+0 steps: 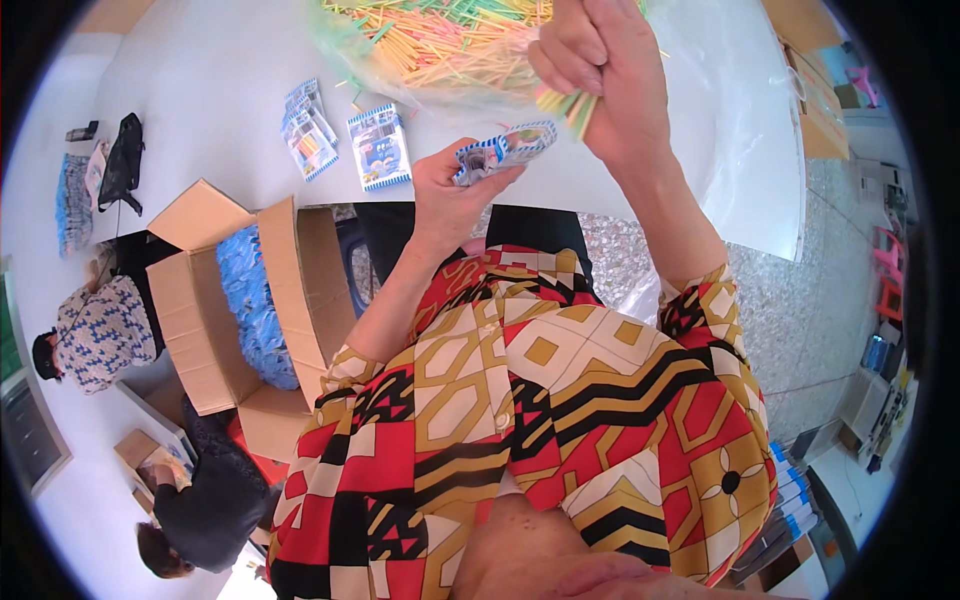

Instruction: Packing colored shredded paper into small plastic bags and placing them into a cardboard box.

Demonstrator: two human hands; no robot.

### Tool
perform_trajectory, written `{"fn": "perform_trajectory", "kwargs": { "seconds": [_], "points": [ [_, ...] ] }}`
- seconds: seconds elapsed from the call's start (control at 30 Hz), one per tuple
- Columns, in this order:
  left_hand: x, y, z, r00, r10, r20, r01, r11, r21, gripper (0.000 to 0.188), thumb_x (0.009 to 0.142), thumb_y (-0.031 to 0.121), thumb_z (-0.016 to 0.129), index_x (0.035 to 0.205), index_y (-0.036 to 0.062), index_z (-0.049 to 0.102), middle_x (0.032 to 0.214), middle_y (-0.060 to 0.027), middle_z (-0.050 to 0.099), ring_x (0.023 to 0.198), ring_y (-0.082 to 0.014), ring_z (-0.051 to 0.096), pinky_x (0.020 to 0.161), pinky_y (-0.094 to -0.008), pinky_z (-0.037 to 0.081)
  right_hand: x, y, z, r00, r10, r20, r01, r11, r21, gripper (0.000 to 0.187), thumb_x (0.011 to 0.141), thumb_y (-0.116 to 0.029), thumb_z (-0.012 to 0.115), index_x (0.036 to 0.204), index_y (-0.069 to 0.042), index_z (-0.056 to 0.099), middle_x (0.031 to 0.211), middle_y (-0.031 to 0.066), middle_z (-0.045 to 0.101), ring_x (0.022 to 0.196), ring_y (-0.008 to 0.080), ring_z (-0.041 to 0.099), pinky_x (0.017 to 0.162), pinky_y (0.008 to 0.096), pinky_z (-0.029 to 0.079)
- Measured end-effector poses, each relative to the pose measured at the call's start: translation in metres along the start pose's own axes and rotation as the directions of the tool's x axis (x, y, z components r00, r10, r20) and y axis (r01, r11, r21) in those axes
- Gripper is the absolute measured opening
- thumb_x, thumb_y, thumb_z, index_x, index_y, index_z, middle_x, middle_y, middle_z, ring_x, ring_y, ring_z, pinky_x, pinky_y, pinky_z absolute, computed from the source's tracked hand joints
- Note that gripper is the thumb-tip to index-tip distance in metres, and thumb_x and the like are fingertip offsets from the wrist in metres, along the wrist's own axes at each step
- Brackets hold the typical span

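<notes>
Fingers of the right hand (600,75) clenched around a small bunch of coloured sticks (568,105), pulled from the heap of sticks (450,40) in a clear plastic bag (740,110) on the white table (200,100). Left hand (455,185) grasps a small blue-and-white packet (505,150) just beside the bunch. Similar packets (345,140) lie flat on the table. Open cardboard box (230,310) stands below the table edge, holding blue items.
</notes>
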State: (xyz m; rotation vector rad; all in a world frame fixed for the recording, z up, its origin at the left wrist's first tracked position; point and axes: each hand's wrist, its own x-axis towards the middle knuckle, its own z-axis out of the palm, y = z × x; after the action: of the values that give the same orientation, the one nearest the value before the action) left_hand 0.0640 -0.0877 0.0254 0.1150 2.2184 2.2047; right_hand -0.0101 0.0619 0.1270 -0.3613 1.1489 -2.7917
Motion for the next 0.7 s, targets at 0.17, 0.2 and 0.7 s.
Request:
{"fn": "perform_trajectory", "kwargs": {
  "seconds": [0.17,0.2,0.7],
  "points": [
    [-0.002,0.011,-0.003,0.991,-0.096,0.097,0.106,0.989,-0.102,0.022,0.075,0.003,0.072,0.095,-0.0018,0.067,0.083,-0.0015,0.067,0.072,-0.0040,0.057,0.065,-0.0196,0.046,-0.003,0.010,0.011,0.975,-0.135,0.177,0.157,0.981,-0.118,0.024,0.100,-0.022,0.032,0.105,-0.003,0.047,0.054,-0.0004,0.035,0.041,0.0080,0.031,0.042,0.0239,0.035],
    [-0.002,0.012,-0.004,0.982,-0.139,0.131,0.156,0.979,-0.133,0.023,0.075,0.003,0.072,0.097,-0.0020,0.066,0.085,-0.0021,0.067,0.074,-0.0048,0.058,0.067,-0.0199,0.047,-0.003,0.014,0.012,0.957,-0.177,0.231,0.217,0.963,-0.161,0.025,0.101,-0.022,0.031,0.105,-0.002,0.046,0.054,0.0002,0.035,0.042,0.0085,0.032,0.042,0.0244,0.035],
    [-0.005,0.015,-0.006,0.945,-0.188,0.266,0.252,0.939,-0.233,0.022,0.077,0.004,0.071,0.099,-0.0010,0.066,0.088,-0.0044,0.068,0.075,-0.0069,0.060,0.069,-0.0218,0.049,-0.007,0.023,-0.017,0.754,-0.126,0.645,0.341,0.914,-0.219,0.028,0.101,-0.023,0.029,0.106,-0.002,0.046,0.055,-0.0016,0.035,0.044,0.0069,0.031,0.044,0.0245,0.033]
  ]
}}
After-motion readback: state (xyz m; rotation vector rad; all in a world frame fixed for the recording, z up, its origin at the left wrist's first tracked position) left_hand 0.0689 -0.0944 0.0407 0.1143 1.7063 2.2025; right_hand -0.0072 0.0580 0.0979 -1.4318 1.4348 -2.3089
